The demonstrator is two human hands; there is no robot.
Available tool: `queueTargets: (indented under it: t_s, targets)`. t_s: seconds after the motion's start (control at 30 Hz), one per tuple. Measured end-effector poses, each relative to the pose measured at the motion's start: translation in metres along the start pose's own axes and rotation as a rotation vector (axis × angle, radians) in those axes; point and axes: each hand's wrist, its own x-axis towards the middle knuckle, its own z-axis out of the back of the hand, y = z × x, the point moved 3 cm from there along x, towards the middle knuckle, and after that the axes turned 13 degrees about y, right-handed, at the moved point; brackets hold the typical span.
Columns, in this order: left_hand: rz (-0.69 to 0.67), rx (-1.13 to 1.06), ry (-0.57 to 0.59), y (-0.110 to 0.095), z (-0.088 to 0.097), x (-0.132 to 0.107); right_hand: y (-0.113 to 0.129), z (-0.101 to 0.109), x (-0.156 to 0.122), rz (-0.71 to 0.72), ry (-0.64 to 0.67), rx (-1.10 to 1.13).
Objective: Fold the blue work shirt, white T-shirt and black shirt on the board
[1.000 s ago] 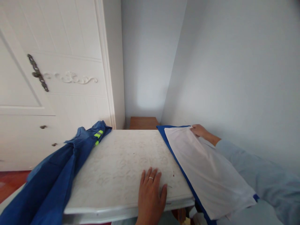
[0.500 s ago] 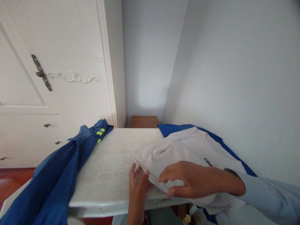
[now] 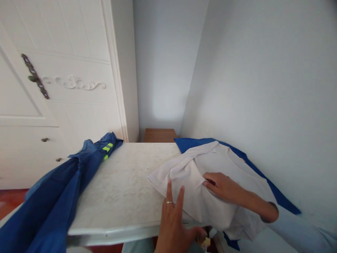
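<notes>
A white shirt [image 3: 179,172] with a short sleeve lies spread over the right part of the table, its lower side hanging past the front edge. My right hand [image 3: 221,186] pinches a fold of the shirt near its chest, covering most of the dark lettering. At the sleeve, my left hand [image 3: 175,221] has its fingers spread, the tips over the fabric. A ring sits on one of its fingers. Beneath the shirt a blue garment [image 3: 184,142] shows along the wall side and below the front edge.
Dark blue clothing with yellow-green stripes [image 3: 52,186] drapes over the table's left side. The white table [image 3: 113,196] stands by a white wardrobe [image 3: 79,116]. Behind it are a brown wooden piece [image 3: 160,135] and a pale wall [image 3: 263,88] to the right.
My right hand has moved up onto the shirt's chest and closed on a fold. My left hand has shifted right from the sleeve edge and spread its fingers. The view has turned slightly.
</notes>
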Motion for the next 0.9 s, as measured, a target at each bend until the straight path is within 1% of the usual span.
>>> queueTargets:
  t_s: [0.03,0.07,0.1,0.13,0.2,0.27,0.33,0.37,0.43,0.5,0.53,0.57,0.6,0.63,0.7,0.77,0.83,0.9]
  targets:
    - [-0.024,0.061,0.041,-0.001,-0.004,0.000,0.011,0.002,-0.003,0.039,-0.047,0.087]
    - [-0.039,0.114,0.068,-0.002,-0.007,0.000,0.022,0.003,-0.006,0.091,-0.067,0.197]
    - [-0.049,0.157,0.082,-0.002,-0.008,0.001,0.032,0.002,-0.009,0.158,-0.045,0.308]
    - [-0.056,0.189,0.082,-0.002,-0.009,0.003,0.042,0.000,-0.013,0.231,0.006,0.403]
    - [-0.058,0.226,0.059,-0.002,-0.007,0.008,0.057,-0.003,-0.021,0.367,0.135,0.509]
    - [-0.058,0.229,0.027,-0.002,-0.004,0.012,0.064,-0.004,-0.029,0.425,0.193,0.556]
    - [-0.065,0.172,0.004,-0.002,0.000,0.015,0.062,-0.002,-0.038,0.401,0.232,0.633]
    - [-0.075,0.106,-0.006,-0.002,0.003,0.016,0.058,-0.002,-0.042,0.375,0.275,0.672]
    - [-0.086,-0.101,-0.040,-0.002,0.010,0.017,0.047,-0.007,-0.052,0.313,0.426,0.717]
    - [-0.052,-0.350,-0.077,-0.001,0.020,0.017,0.033,-0.020,-0.063,0.256,0.605,0.749]
    - [-0.023,-0.458,-0.110,-0.002,0.026,0.017,0.026,-0.029,-0.068,0.226,0.671,0.786]
    - [0.006,-0.546,-0.148,-0.003,0.033,0.016,0.020,-0.039,-0.073,0.202,0.712,0.846]
    - [0.033,-0.614,-0.184,-0.006,0.040,0.015,0.017,-0.050,-0.078,0.180,0.719,0.922]
    - [0.051,-0.667,-0.221,-0.009,0.047,0.013,0.015,-0.062,-0.081,0.163,0.695,1.017]
    - [0.079,-0.771,-0.296,-0.021,0.058,0.007,0.020,-0.084,-0.085,0.152,0.584,1.228]
    - [0.123,-0.909,-0.341,-0.034,0.065,-0.002,0.033,-0.104,-0.084,0.167,0.416,1.431]
    - [0.190,-1.035,-0.369,-0.045,0.068,-0.015,0.046,-0.118,-0.077,0.208,0.241,1.622]
    - [0.213,-1.058,-0.394,-0.051,0.072,-0.032,0.055,-0.127,-0.065,0.238,0.117,1.766]
